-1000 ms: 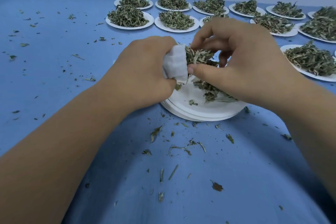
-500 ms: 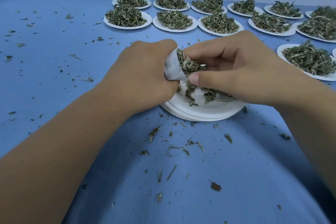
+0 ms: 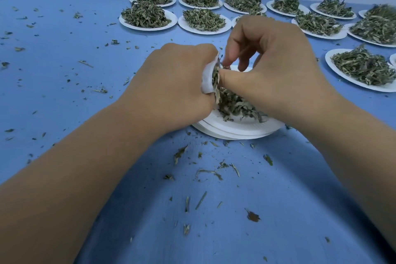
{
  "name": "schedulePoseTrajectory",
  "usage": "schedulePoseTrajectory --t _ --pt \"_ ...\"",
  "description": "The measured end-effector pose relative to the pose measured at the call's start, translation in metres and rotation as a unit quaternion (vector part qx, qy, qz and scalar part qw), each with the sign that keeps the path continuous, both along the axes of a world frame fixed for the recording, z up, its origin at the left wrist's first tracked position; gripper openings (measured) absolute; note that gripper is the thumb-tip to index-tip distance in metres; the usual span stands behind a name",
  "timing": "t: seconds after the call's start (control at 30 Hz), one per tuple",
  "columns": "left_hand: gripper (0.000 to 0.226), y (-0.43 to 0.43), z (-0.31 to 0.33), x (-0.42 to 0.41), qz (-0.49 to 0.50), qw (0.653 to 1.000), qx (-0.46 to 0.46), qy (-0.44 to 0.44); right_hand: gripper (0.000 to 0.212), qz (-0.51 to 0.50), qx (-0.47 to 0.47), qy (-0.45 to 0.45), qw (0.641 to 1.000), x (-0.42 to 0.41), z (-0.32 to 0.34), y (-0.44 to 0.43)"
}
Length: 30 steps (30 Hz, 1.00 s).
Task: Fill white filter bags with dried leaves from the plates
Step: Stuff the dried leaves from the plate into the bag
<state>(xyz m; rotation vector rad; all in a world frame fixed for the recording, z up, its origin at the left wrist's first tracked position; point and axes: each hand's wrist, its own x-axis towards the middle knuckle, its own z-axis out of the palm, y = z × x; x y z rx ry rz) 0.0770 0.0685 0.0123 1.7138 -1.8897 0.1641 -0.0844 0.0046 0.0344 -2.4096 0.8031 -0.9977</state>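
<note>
The left hand [image 3: 171,85] is curled round a small white bag [image 3: 206,80] and holds it with its mouth facing the right hand [image 3: 278,66]. The right hand's thumb and bent fingers pinch dried leaves [image 3: 216,78] at the bag's mouth. Both hands are just above a stack of plates [image 3: 235,130] with more leaves on top. The stack sits on a blue bench [image 3: 75,66] dotted with leaf bits [image 3: 206,172]. Full plates [image 3: 147,25] stand in rows at the back.

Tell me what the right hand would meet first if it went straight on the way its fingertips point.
The right hand likely meets the dried leaves at the mouth of the white filter bag that the left hand grips; depth is unclear.
</note>
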Motion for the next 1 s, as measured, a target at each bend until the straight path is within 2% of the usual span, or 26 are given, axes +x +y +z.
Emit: schedulePoseTrajectory --t 0.07,0.13,0.23,0.37,0.5,0.63,0.73,0.83,0.9,1.0 --pt "0.022 0.0 0.001 0.002 0.002 1.0 -0.008 0.009 0.018 -0.011 -0.013 0.01 1.0 -0.002 0.001 -0.003" --pt "0.028 0.001 0.003 0.002 -0.004 1.0 -0.018 0.013 0.023 0.026 0.039 0.016 0.999 -0.004 0.002 -0.007" --pt "0.03 0.002 0.004 -0.002 -0.027 1.0 -0.008 0.007 0.043 0.077 0.143 0.048 0.986 -0.005 0.003 -0.011" --pt "0.024 0.002 0.004 -0.005 -0.051 0.998 -0.006 -0.02 0.06 0.103 0.165 0.091 0.977 -0.002 0.007 -0.012" --pt "0.024 0.002 0.006 -0.009 -0.063 0.996 -0.03 -0.057 0.052 0.146 0.184 0.089 0.968 -0.001 0.01 -0.013" --pt "0.039 0.001 0.007 -0.008 -0.083 0.994 -0.051 -0.046 0.045 0.184 0.224 0.095 0.952 0.004 0.017 -0.014" --pt "0.021 0.003 0.008 -0.008 -0.091 0.993 -0.075 -0.027 0.044 0.168 0.229 0.077 0.956 0.011 0.019 -0.016" --pt "0.026 0.005 0.009 -0.009 -0.094 0.991 -0.099 0.0 0.044 0.149 0.243 0.06 0.957 0.02 0.015 -0.016" --pt "0.017 0.003 0.006 -0.005 -0.088 0.99 -0.105 0.019 0.045 0.142 0.255 0.043 0.956 0.023 0.012 -0.017" --pt "0.036 0.002 0.005 0.0 -0.075 0.991 -0.108 0.037 0.042 0.131 0.256 0.012 0.958 0.024 0.012 -0.019"
